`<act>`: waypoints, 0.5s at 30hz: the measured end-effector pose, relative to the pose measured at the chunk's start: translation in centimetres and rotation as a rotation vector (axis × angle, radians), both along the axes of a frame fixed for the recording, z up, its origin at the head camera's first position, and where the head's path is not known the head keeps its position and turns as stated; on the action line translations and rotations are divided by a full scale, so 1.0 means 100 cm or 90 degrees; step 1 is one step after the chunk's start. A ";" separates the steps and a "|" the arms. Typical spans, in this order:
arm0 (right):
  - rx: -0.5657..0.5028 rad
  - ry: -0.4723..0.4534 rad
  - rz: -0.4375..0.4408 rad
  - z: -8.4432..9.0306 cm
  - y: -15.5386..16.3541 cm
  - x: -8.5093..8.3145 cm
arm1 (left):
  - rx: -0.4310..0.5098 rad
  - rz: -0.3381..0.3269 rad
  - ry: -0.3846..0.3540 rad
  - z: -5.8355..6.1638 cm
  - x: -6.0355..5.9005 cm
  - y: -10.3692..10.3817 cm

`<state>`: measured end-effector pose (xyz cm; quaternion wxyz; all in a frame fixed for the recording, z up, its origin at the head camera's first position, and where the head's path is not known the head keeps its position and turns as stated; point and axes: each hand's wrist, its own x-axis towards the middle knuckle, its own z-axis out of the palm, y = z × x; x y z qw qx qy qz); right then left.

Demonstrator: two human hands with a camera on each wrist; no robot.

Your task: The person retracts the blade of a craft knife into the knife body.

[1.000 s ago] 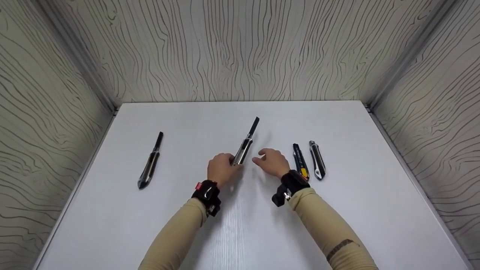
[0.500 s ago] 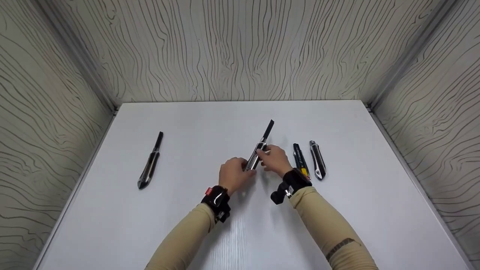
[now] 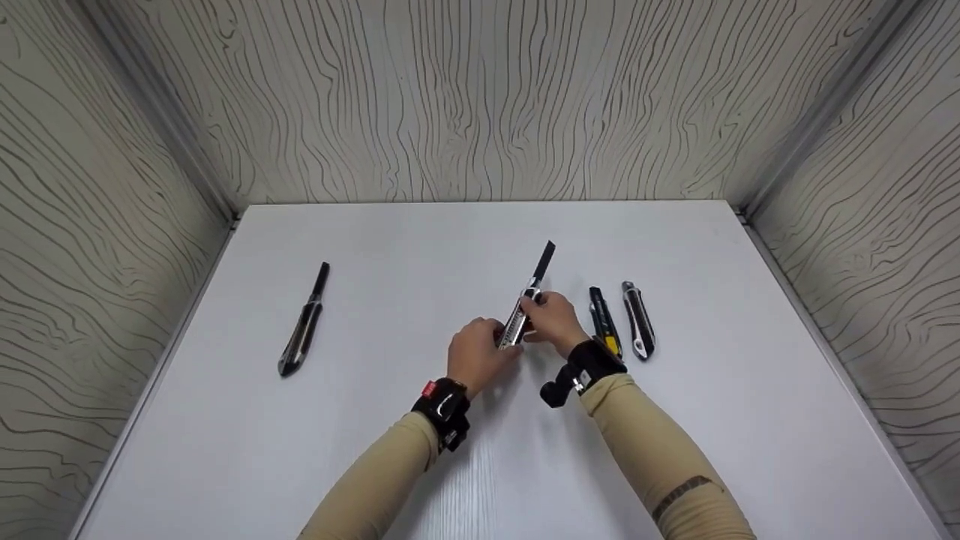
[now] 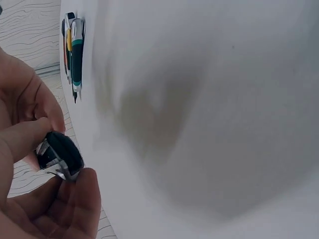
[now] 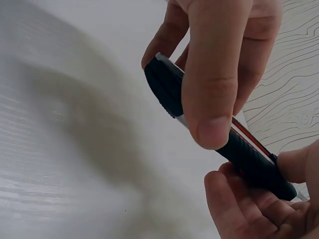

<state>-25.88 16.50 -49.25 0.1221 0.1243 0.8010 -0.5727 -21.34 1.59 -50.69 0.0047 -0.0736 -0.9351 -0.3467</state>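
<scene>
utility knife (image 3: 525, 307), black and silver body, dark blade run out at the far end: held above the white table (image 3: 420, 247), right of middle, blade tip pointing away and a little to the right. butt end gripped in the left hand (image 3: 480, 352), fingers and thumb curled round the rear of the handle (seen end-on in the left wrist view (image 4: 60, 155), pinched between thumb and fingers). front half of the handle pinched in the right hand (image 3: 553, 321), thumb (image 5: 219, 74) laid across the top of the body, other fingers underneath; a red stripe visible along the handle side in the right wrist view (image 5: 234, 149). both hands closed on the one knife, neither spread wide.

second knife (image 3: 604, 322), dark body with yellow and red marks: flat on the table just right of the right hand, lengthwise away from the person. third knife (image 3: 638, 320), black and silver: flat beside the second, parallel, near but apart. same pair at the top left corner of the left wrist view (image 4: 74, 50), lying close together.

fourth knife (image 3: 304, 322), black, blade out: flat on the left part of the table, well apart from both hands, tip pointing away.

beige sleeves (image 3: 660, 457) on both forearms, black wrist-worn cameras (image 3: 444, 409) at each wrist. wood-grain patterned walls (image 3: 480, 97) on three sides of the table.
</scene>
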 end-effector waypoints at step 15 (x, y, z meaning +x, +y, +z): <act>-0.010 0.013 0.060 -0.004 0.015 0.001 | 0.207 -0.095 -0.162 -0.015 0.001 -0.007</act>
